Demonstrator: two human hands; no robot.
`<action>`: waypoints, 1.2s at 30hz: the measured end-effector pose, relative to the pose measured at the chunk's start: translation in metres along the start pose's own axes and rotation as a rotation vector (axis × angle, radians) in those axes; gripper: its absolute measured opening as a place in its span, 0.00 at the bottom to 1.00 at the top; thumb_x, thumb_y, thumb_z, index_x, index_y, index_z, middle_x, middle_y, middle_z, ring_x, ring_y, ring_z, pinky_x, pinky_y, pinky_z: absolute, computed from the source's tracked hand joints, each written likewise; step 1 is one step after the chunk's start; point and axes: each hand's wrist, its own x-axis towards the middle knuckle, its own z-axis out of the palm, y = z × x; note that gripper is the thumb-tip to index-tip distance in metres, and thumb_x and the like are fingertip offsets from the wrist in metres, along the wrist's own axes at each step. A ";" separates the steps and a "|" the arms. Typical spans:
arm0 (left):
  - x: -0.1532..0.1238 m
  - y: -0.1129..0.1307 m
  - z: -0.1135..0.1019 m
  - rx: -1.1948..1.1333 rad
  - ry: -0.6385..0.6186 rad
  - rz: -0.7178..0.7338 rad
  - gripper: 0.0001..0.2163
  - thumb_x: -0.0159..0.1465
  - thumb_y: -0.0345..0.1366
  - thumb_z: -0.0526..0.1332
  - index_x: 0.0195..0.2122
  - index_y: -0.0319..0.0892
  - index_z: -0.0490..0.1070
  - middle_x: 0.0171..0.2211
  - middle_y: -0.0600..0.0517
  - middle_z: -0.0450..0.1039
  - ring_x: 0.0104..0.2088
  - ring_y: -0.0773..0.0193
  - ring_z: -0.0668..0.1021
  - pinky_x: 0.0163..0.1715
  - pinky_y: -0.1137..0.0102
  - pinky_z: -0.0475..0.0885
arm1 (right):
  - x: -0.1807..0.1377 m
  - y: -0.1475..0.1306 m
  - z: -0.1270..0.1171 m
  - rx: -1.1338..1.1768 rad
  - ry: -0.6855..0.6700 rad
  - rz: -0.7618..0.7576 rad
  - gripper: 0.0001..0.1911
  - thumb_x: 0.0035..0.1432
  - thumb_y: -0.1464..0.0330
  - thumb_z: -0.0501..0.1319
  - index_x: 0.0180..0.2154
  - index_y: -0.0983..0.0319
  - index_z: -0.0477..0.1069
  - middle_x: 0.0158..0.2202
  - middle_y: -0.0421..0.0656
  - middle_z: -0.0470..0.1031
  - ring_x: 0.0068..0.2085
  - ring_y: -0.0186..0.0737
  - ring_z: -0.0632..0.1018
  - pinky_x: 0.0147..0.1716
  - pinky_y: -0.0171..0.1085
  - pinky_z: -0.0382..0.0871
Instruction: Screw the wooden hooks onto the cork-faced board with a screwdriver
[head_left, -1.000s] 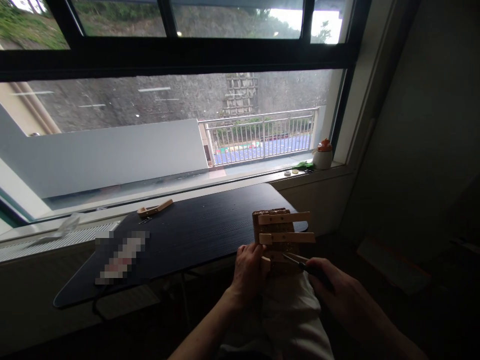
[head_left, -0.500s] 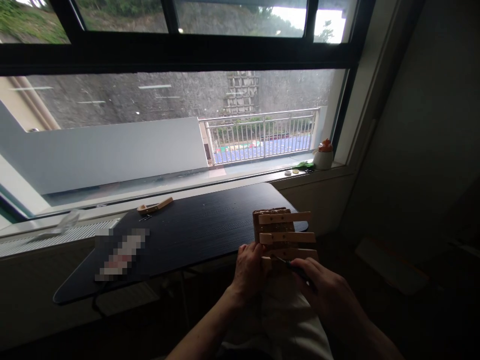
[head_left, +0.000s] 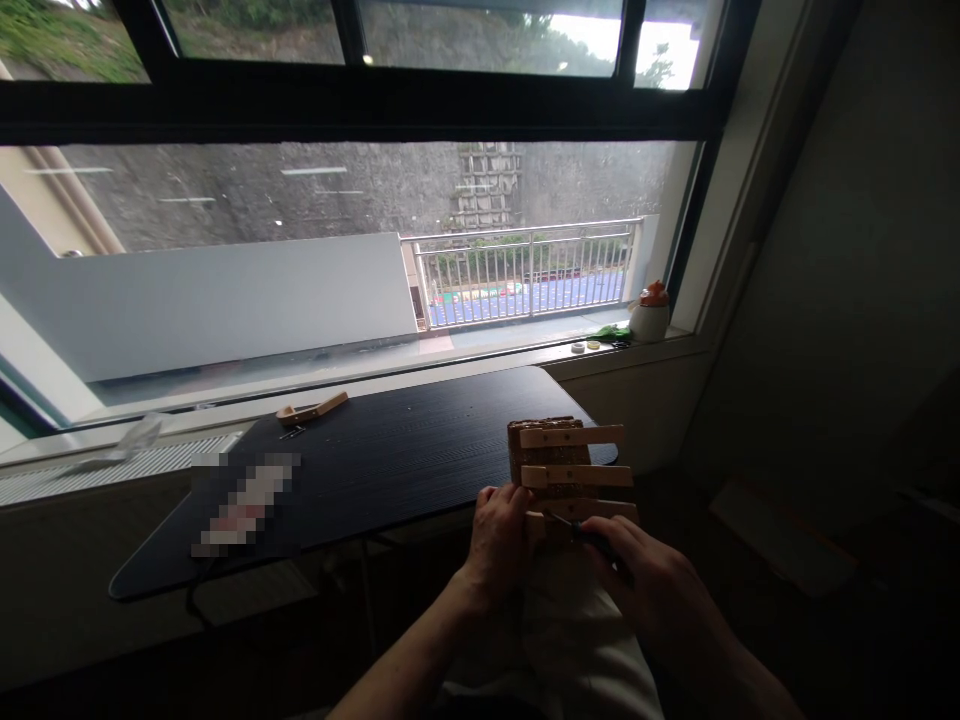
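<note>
A brown wooden rack board (head_left: 556,453) with several pale wooden hooks (head_left: 577,476) across it rests over my lap, its far end by the table's edge. My left hand (head_left: 496,535) grips the board's left side, fingers bent over it by the nearest hooks. In my right hand (head_left: 660,580) is a screwdriver (head_left: 600,543) with a dark handle. Its thin shaft points left at the nearest hook; shadow hides whether the tip touches a screw.
On the black table (head_left: 405,440) lie a loose wooden hook (head_left: 311,408), a few small dark screws (head_left: 292,433) and a blurred-out item (head_left: 247,510). A white bottle with an orange top (head_left: 650,312) and small tape rolls (head_left: 577,347) stand on the window sill. A radiator (head_left: 202,460) is at left.
The view has shifted very slightly. Both hands, the board and the screwdriver keep nearly the same places.
</note>
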 end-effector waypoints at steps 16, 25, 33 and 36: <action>0.000 -0.001 -0.003 -0.004 -0.029 -0.021 0.10 0.54 0.29 0.57 0.38 0.43 0.68 0.35 0.50 0.72 0.37 0.59 0.72 0.43 0.63 0.60 | 0.027 -0.020 -0.011 -0.357 -0.145 -0.214 0.09 0.58 0.73 0.51 0.31 0.60 0.69 0.27 0.41 0.69 0.28 0.35 0.72 0.29 0.34 0.58; -0.002 -0.001 -0.003 -0.015 -0.018 -0.017 0.10 0.53 0.28 0.57 0.37 0.42 0.68 0.36 0.49 0.71 0.37 0.58 0.73 0.42 0.62 0.62 | 0.020 -0.020 -0.009 -0.285 -0.112 -0.074 0.08 0.58 0.70 0.50 0.38 0.58 0.65 0.31 0.40 0.75 0.26 0.34 0.75 0.24 0.33 0.61; -0.002 -0.003 -0.002 -0.001 -0.020 -0.018 0.08 0.55 0.29 0.56 0.37 0.43 0.67 0.35 0.49 0.71 0.36 0.58 0.72 0.42 0.62 0.62 | 0.019 -0.012 -0.004 -0.321 -0.069 -0.125 0.10 0.60 0.69 0.48 0.36 0.58 0.67 0.31 0.40 0.75 0.26 0.35 0.75 0.24 0.34 0.60; -0.002 -0.002 -0.002 0.003 -0.022 -0.034 0.08 0.56 0.29 0.56 0.37 0.43 0.67 0.35 0.50 0.71 0.36 0.59 0.72 0.43 0.62 0.62 | 0.017 -0.010 -0.004 -0.326 -0.058 -0.074 0.09 0.61 0.67 0.49 0.37 0.58 0.67 0.28 0.39 0.76 0.24 0.35 0.75 0.23 0.34 0.60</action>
